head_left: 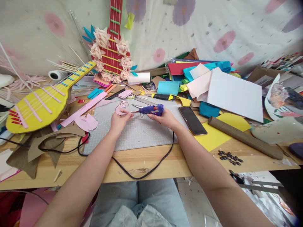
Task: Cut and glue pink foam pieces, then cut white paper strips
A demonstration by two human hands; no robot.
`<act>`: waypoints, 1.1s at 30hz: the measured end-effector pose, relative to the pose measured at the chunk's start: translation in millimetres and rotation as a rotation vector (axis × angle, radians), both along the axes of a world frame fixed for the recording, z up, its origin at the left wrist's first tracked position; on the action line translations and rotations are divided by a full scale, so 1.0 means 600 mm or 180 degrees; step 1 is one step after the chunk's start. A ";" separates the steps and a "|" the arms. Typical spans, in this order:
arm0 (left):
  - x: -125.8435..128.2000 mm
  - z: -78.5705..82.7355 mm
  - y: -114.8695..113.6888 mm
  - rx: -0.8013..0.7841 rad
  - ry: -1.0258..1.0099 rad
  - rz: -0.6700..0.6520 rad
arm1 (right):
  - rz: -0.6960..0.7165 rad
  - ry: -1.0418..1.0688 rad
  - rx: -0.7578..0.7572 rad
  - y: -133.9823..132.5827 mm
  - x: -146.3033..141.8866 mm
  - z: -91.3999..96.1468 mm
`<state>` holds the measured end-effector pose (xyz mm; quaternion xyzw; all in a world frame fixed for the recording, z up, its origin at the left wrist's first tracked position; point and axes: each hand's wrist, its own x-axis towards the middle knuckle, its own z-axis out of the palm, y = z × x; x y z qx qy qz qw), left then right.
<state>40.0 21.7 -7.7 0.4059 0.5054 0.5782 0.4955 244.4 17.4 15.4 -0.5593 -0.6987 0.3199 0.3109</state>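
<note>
My right hand (165, 119) is closed around a blue hot glue gun (151, 110), its nozzle aimed left. Between the fingers of my left hand (120, 120) is a curved pink paper strip (120, 108), close to the nozzle tip. Both hands are above a grey cutting mat (134, 138) with a printed grid. The gun's black cord (139, 177) loops along the table's front edge and off to the left. Behind the gun lie a metal ruler (145, 100) and a yellow and black cutter (163, 96).
A yellow paper lute (39, 108) leans at left; a red one with paper flowers (112, 56) stands behind. A phone (193, 120), a brown tube (245, 137) and black beads (230, 157) lie at right. Coloured sheets and a white board (235, 94) pile up behind them.
</note>
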 end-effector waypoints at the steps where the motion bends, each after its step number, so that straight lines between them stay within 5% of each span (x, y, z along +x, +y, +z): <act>1: 0.000 0.000 0.000 -0.0003 0.0010 -0.0001 | 0.0000 -0.0001 -0.0008 0.000 0.000 0.000; 33: -0.002 0.004 -0.005 -0.0019 0.0051 -0.0212 | -0.0277 -0.0104 -0.0013 0.005 0.005 -0.002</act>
